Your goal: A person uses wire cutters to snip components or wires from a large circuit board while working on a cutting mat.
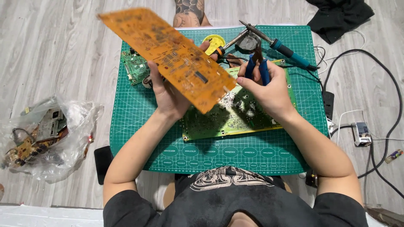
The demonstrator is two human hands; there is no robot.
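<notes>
A person in a black printed shirt sits at the near edge of a green gridded cutting mat (pixel 139 138) laid on a pale grey wood-plank floor (pixel 54 54).

The left hand (pixel 168 94) is raised above the mat's left half, fingers curled around the near edge of a long, flat orange circuit board (pixel 168 54). The board is tilted, its copper-traced underside facing the camera, with one small black chip near its lower right end. Its far corner reaches out past the mat's far left corner.

The right hand (pixel 269 90) is closed around a pair of blue-handled pliers (pixel 257 67), held upright, tips pointing away, just beside the orange board's right end.

Under both hands, a large green circuit board (pixel 235 117) lies flat on the mat's centre, with grey scorched patches. The near strip of the mat and its left margin are bare.

Farther off, a smaller green circuit board (pixel 135 67) lies near the far left corner. At the far edge sit a round yellow tin (pixel 215 42) and a teal-handled soldering iron (pixel 282 47) across its stand.

That makes three boards on or above the mat, one pair of pliers, one iron.

Left of the mat lies a clear plastic bag of electronic scrap (pixel 46 138). Right of it, black cables (pixel 378 117) and a black cloth (pixel 338 17).
</notes>
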